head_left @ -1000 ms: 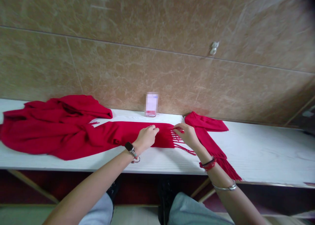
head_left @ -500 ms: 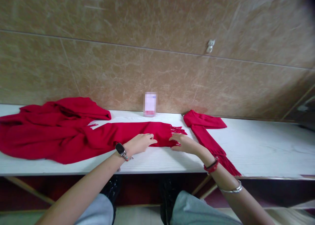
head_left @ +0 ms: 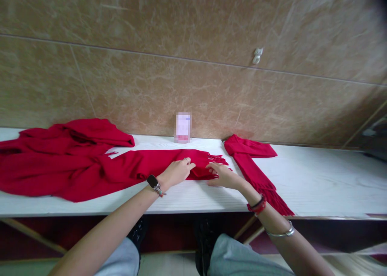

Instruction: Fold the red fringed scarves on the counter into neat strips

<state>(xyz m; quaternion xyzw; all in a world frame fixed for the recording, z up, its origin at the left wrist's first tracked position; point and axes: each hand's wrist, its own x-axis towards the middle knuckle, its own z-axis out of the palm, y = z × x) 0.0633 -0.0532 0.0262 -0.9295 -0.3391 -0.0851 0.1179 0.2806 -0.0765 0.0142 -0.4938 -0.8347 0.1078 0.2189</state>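
Note:
A red fringed scarf (head_left: 160, 159) lies lengthwise on the white tabletop, smooth toward its fringed right end and bunched up at the left. My left hand (head_left: 177, 172) rests on it with curled fingers, thumb and fingertips closed on the cloth, where a small fold shows. Over the near side of the fringe is my right hand (head_left: 223, 177), its thumb and fingers bent but apart. Part of the fringe is hidden behind that hand. Right of it lies a second red scarf (head_left: 250, 167), folded at an angle, its fringe reaching the front edge.
A blurred pink-and-white pack (head_left: 183, 127) stands at the back against the tiled wall (head_left: 151, 86). A small white figure (head_left: 257, 56) is fixed to the wall. The white table (head_left: 187, 199) ends at a front edge close to my legs.
My left hand has shifted slightly right and up along the scarf. The fingers of my right hand have lifted and curled a little. Both scarves lie nearly as before.

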